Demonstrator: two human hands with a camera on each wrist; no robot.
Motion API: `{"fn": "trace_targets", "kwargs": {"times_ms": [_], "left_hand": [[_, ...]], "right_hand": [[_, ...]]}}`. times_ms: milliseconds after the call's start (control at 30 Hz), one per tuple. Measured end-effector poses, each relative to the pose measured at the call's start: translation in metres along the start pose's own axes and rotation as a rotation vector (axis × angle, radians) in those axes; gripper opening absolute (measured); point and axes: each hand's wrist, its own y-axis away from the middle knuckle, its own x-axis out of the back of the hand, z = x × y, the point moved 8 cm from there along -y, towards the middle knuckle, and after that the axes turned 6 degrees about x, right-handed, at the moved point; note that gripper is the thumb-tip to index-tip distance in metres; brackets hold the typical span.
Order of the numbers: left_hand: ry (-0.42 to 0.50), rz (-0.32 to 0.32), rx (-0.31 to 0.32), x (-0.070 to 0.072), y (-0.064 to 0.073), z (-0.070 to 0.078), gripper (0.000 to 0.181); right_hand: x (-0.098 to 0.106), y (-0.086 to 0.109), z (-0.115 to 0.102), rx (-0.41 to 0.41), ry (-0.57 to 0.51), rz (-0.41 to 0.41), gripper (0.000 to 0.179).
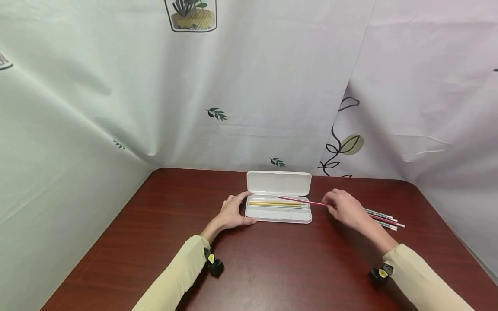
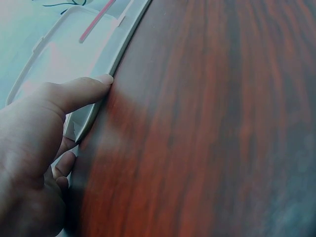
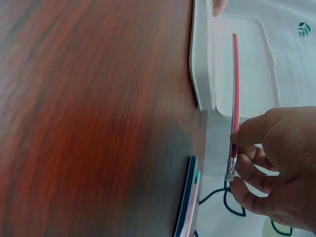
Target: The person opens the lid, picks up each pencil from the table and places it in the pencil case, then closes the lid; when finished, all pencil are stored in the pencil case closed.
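Note:
A white pencil case (image 1: 268, 214) stands with its lid (image 1: 279, 183) raised at the back of the table. Several yellow pencils (image 1: 272, 204) lie lengthwise in its rear compartment. My left hand (image 1: 230, 212) holds the case by its left end, thumb at the front edge and fingers at the back corner. Between thumb and fingers, my right hand (image 1: 345, 209) pinches a red pencil (image 3: 236, 79) near its eraser end (image 3: 230, 173). That pencil points left, its far end over the case in the head view.
Several more pencils (image 1: 389, 220) lie on the dark wooden table (image 1: 280, 263) just right of my right hand, partly hidden by it. A pale cloth (image 1: 249, 108) with plant prints hangs behind the table's back edge and along the sides.

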Motion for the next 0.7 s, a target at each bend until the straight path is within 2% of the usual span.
{"fn": "trace_targets", "kwargs": {"times_ms": [400, 700], "left_hand": [[0.005, 0.000, 0.003, 0.000, 0.001, -0.001, 0.088], [-0.001, 0.005, 0.001, -0.001, 0.001, -0.001, 0.088]], "right_hand": [[-0.016, -0.024, -0.024, 0.065, -0.016, 0.017, 0.017], [-0.030, -0.039, -0.036, 0.079, -0.034, 0.002, 0.018]]}}
